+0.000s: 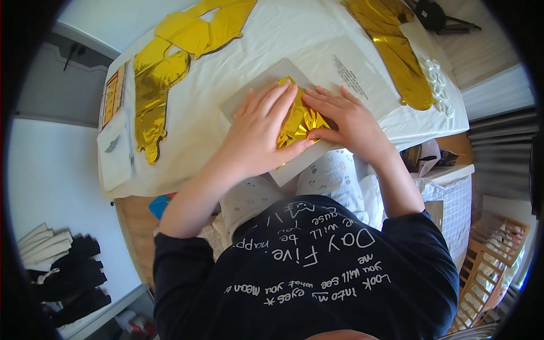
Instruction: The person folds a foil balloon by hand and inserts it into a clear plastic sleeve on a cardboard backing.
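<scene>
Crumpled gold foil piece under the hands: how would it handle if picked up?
Likely floppy: the gold foil piece creases beneath the left hand and right hand. Probably light, since it looks sheet-thin. Its glossy surface may be slippery.

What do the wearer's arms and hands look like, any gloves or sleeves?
No gloves: left hand and right hand are bare, with no ring or watch visible. Forearms are bare too. Short black sleeves cover the upper arms, part of a black shirt with white lettering.
</scene>
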Tool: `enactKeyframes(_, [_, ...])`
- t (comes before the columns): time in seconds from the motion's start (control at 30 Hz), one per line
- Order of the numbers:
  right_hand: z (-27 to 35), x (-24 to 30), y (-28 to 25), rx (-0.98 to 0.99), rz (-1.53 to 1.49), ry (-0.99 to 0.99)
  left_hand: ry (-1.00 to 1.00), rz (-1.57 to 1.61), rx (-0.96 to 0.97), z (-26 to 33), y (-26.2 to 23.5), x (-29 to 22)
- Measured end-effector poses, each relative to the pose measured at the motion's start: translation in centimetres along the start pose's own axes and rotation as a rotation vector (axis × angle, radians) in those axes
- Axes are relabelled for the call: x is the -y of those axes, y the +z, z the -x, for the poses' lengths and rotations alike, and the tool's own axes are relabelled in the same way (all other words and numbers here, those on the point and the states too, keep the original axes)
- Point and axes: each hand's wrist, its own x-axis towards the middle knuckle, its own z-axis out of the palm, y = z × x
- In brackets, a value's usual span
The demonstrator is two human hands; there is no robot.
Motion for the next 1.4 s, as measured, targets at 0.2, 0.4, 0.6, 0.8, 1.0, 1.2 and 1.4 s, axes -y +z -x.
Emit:
enactKeyframes(0.2, [-0.2, -0.2, 0.3, 0.018, 0.028, -0.016, -0.186, -0.23, -0.146, -0.4, 3.7, -0.3])
enactKeyframes(0.4, [-0.2, -0.3, -1.2, 0.096, -0.147, 0.021, -0.192, -0.22, -0.138, -0.3, 4.1, -0.3])
enactKeyframes(0.6, [-2.3, -3.5, -2.5, -0.01, -0.213, 0.119, -0.225, -0.325, -0.168, -0.5, 3.9, -0.9])
enactKeyframes(0.8, [-4.2, -4.1, -1.2, 0.046, 0.087, 0.123, -0.235, -0.223, -0.182, -0.6, 3.7, -0.6])
enactKeyframes(1.0, [-4.3, -3.9, -0.8, 0.073, 0.102, 0.111, -0.299, -0.263, -0.166, -0.4, 3.6, -1.0])
enactKeyframes(1.2, [-4.4, -4.1, -0.9, 0.037, -0.023, 0.111, -0.305, -0.264, -0.137, -0.4, 3.3, -0.8])
enactKeyframes(1.4, [-4.1, -3.6, -1.4, 0.051, -0.059, 0.118, -0.247, -0.295, -0.102, -0.7, 3.3, -0.1])
